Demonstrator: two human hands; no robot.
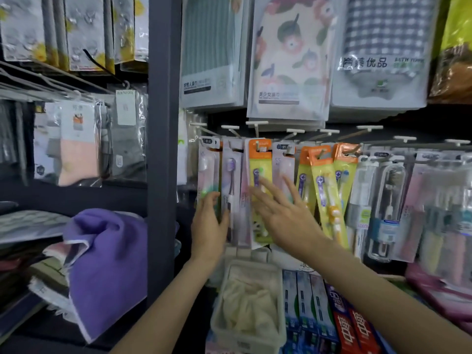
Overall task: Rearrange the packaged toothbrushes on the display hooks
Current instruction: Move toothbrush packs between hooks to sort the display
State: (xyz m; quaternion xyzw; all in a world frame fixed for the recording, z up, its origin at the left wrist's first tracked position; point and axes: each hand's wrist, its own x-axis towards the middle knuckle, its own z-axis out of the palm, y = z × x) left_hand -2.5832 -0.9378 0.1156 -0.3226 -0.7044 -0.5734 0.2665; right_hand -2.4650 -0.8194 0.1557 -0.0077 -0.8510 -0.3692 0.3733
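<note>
A row of packaged toothbrushes hangs from white-tipped display hooks [256, 123] across the middle of the rack. My left hand [208, 226] reaches up at the far-left pale pink pack [207, 169], its fingers relaxed against the pack's lower edge beside a lilac pack [231, 175]. My right hand [286, 213] is spread with straight fingers over an orange-topped yellow pack [260, 162]. More orange-topped yellow packs [321, 180] hang tilted to the right of that hand.
Clear and grey toothbrush packs [388, 200] fill the hooks further right. Bagged towels [291, 60] hang above the hooks. A dark shelf upright [163, 149] stands to the left, with a purple towel [107, 264] beyond. Below sit a white basket [250, 297] and toothpaste boxes [332, 323].
</note>
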